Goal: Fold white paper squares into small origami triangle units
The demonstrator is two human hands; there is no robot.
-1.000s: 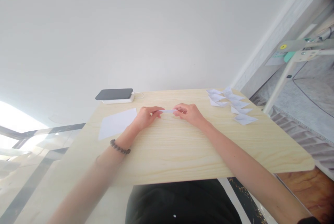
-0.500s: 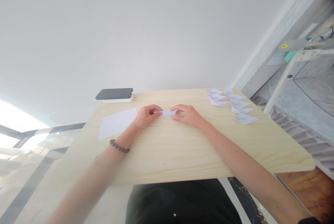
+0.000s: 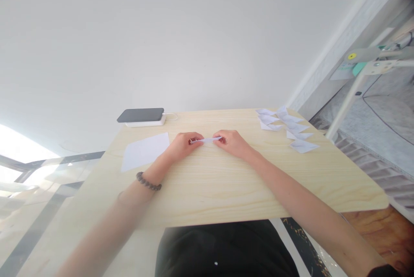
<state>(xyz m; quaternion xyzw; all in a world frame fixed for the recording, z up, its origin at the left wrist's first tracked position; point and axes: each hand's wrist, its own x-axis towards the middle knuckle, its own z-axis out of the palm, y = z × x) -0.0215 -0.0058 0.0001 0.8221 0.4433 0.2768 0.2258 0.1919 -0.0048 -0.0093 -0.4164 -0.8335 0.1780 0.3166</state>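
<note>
A small folded white paper (image 3: 208,139) is held level between my two hands, just above the tabletop. My left hand (image 3: 185,144) pinches its left end between thumb and fingers. At the other end, my right hand (image 3: 231,142) grips it the same way. The fingers cover both tips of the paper, and its thin edge faces me. To the left of my left hand lies a flat sheet of white paper (image 3: 144,152). Over at the right, several folded paper boats (image 3: 304,146) lie in two slanting rows.
A dark phone (image 3: 140,115) rests on a white block at the table's back left, with a white cable attached. The light wooden table (image 3: 226,195) meets a white wall. A white metal frame (image 3: 347,100) stands beyond its right side.
My right fingers have closed round the right end of the folded paper, where they were more spread before. The paper has turned more edge-on. My left hand shifted slightly.
</note>
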